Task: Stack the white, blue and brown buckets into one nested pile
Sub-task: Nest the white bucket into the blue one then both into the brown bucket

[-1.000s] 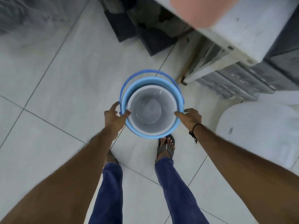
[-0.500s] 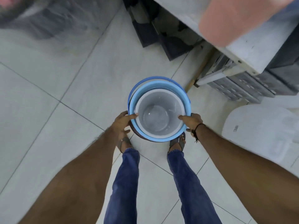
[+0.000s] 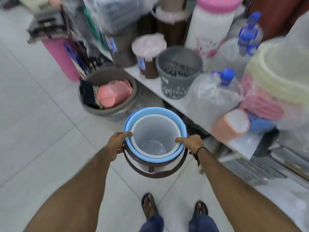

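White bucket (image 3: 154, 139) nested inside blue bucket (image 3: 155, 133), both seated in brown bucket (image 3: 150, 166); pile held above floor, near low shelf (image 3: 167, 92) at right. Left hand (image 3: 117, 143) and right hand (image 3: 192, 142) clamp opposite rims, thumbs over edge, probably to keep pile level. Brown handle hangs loose at near side.

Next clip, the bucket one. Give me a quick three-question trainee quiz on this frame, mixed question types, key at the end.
1. True or false: the white bucket sits inside the blue bucket.
2. Which bucket is outermost? A) white B) blue C) brown
3. Fill in: the left hand and right hand both grip the pile at its ____.

Key: 1 true. 2 C, the brown bucket, its dark handle hanging below. 3 rim.
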